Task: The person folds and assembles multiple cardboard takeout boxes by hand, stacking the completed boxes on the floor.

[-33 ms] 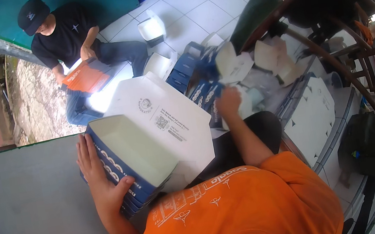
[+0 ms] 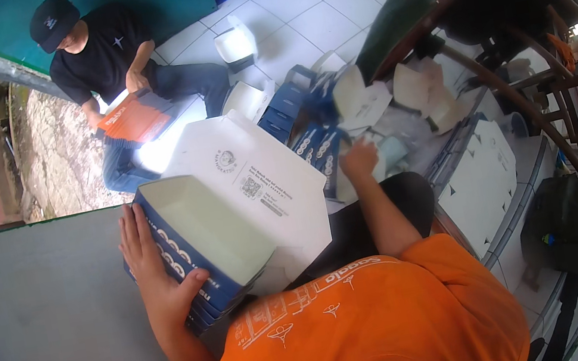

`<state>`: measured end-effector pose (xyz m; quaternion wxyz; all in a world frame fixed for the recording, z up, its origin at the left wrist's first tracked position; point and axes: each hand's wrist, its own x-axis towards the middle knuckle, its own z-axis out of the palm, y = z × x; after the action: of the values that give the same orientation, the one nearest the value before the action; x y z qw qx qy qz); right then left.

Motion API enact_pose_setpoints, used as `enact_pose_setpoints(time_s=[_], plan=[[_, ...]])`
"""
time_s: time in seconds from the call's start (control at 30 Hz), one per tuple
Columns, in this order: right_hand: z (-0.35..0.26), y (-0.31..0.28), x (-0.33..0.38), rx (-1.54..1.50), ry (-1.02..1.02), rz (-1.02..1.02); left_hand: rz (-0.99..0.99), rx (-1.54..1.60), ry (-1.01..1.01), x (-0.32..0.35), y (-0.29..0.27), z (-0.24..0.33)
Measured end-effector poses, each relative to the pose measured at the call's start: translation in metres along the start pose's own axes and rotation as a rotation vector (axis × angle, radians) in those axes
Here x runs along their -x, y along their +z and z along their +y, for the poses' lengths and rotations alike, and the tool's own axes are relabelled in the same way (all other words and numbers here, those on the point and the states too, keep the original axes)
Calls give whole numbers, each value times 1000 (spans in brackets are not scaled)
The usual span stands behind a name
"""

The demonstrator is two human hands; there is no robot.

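My left hand (image 2: 146, 260) presses along the printed side of a nested stack of blue cardboard boxes (image 2: 219, 290), its fingers stretched along the outside and its thumb apart. The top box is pale inside, and its white hexagonal lid (image 2: 259, 185) lies folded back, printed with a round emblem and a square code. Over to the right, my right hand (image 2: 359, 159) is curled above crumpled clear plastic (image 2: 393, 145), beside more blue boxes (image 2: 318, 147). Whatever its fingers hold, if anything, is hidden.
A person in a dark cap (image 2: 54, 22) sits at the far left with an orange carton (image 2: 137, 119). Open white-lined boxes (image 2: 367, 101) crowd the tiled floor. Flat white cardboard (image 2: 481, 176) lies to the right, near wooden chair legs (image 2: 509, 89) and a dark bag (image 2: 566, 223).
My right hand has shifted slightly to the right, off the printed blue boxes and toward the plastic. My left hand and the box stack look nearly unmoved.
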<state>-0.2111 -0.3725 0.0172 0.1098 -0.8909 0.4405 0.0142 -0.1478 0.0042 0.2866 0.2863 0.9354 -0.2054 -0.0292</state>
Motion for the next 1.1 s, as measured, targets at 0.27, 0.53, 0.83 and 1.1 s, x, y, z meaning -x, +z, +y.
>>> enact_pose_setpoints(time_s=[0.27,0.53,0.83,1.1], plan=[[25,78,-18,-709,441,-1168,1,-150,3,-3,2,5],[53,136,-18,-651,-62,-608,24,-207,68,-14,8,17],[27,-22,-28,-937,203,141,33,-176,55,-19,12,21],[-92,-228,78,-1538,-449,-26,41,-237,58,-15,12,17]])
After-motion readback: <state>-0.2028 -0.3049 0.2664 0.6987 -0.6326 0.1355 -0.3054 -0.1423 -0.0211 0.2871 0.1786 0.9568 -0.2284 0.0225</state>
